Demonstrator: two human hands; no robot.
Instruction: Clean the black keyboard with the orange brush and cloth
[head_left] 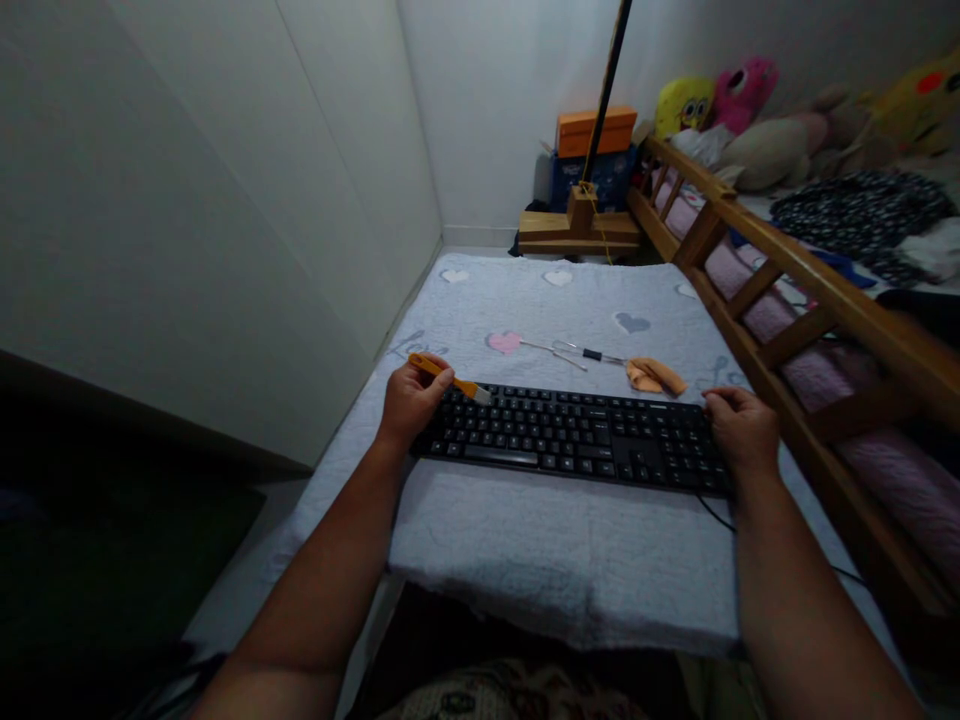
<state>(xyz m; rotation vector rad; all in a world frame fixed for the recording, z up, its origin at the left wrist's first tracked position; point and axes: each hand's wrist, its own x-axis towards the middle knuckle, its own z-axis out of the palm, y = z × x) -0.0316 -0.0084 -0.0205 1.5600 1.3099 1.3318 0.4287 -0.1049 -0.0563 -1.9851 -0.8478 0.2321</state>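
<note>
A black computer keyboard (570,435) lies across the cloth-covered table. My left hand (412,400) is closed around a small brush with an orange handle (442,375); its pale bristles are over the keyboard's upper left keys. At the keyboard's right end, my right hand (742,425) grips the edge, with the fingers bent. Behind the keyboard lie a wire-looped tool with a black grip (592,355), a folded orange-brown cloth (655,375) and thin white cotton swabs (555,352).
A pale blue cloth with hearts (525,540) covers the table. A wooden bed rail (772,250) runs along the right, with plush toys beyond it. At the back stand a wooden base with a dark pole (581,235) and an orange box (596,130). The keyboard cable (716,515) trails right.
</note>
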